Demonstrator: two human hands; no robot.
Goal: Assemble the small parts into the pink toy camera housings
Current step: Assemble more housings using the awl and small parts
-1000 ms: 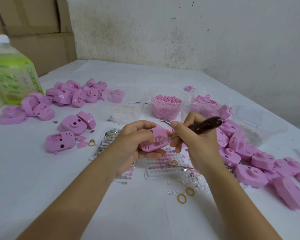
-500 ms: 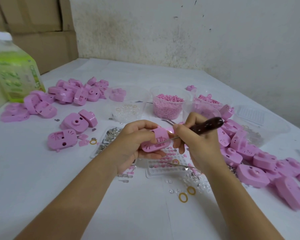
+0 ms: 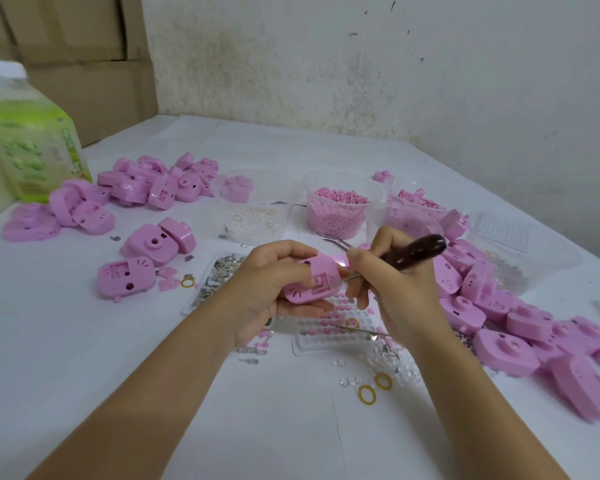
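Observation:
My left hand (image 3: 267, 289) grips a pink toy camera housing (image 3: 314, 284) above the table, its open inner side facing me. My right hand (image 3: 395, 289) holds a tool with a dark wooden handle (image 3: 414, 252); its thin metal shaft (image 3: 352, 277) reaches the housing's right edge. More pink housings (image 3: 499, 348) are heaped at the right, and another pile (image 3: 153, 185) lies at the far left. An open housing (image 3: 125, 277) lies on the table at left.
Clear tubs hold pink pellets (image 3: 338, 211), clear rings (image 3: 255, 221) and pink parts (image 3: 418, 202). A white part tray (image 3: 326, 336), metal bits (image 3: 219, 275), yellow rings (image 3: 366, 394) and a metal pick (image 3: 361, 330) lie under my hands. A green bottle (image 3: 32, 147) stands far left by cardboard boxes.
Both hands stay together at the housing. The view has shifted slightly; the tool tip remains at the housing's right side.

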